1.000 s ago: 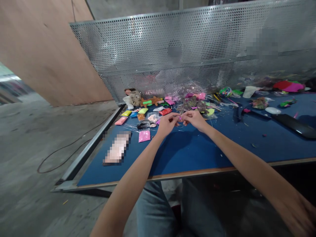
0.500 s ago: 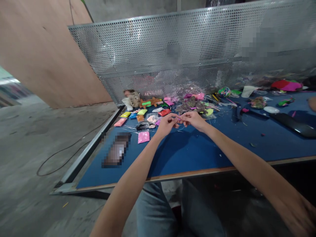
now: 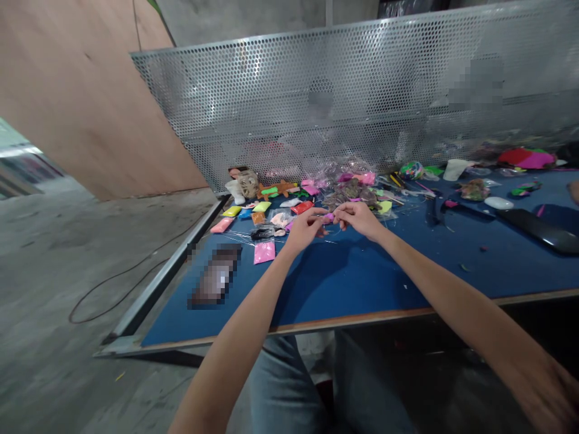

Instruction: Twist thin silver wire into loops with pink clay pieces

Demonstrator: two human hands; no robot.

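No text, brand, number or sign is legible, whether on the pink packet [image 3: 265,252], the long black object [image 3: 538,229] or the perforated metal panel [image 3: 271,90].

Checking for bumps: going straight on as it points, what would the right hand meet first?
The right hand would probably meet the purple lump first, then the left hand; exact depth is hard to judge.

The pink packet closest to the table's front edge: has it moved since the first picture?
No. Against the table's left front corner, the pink packet keeps its place; both shift slightly together in view.
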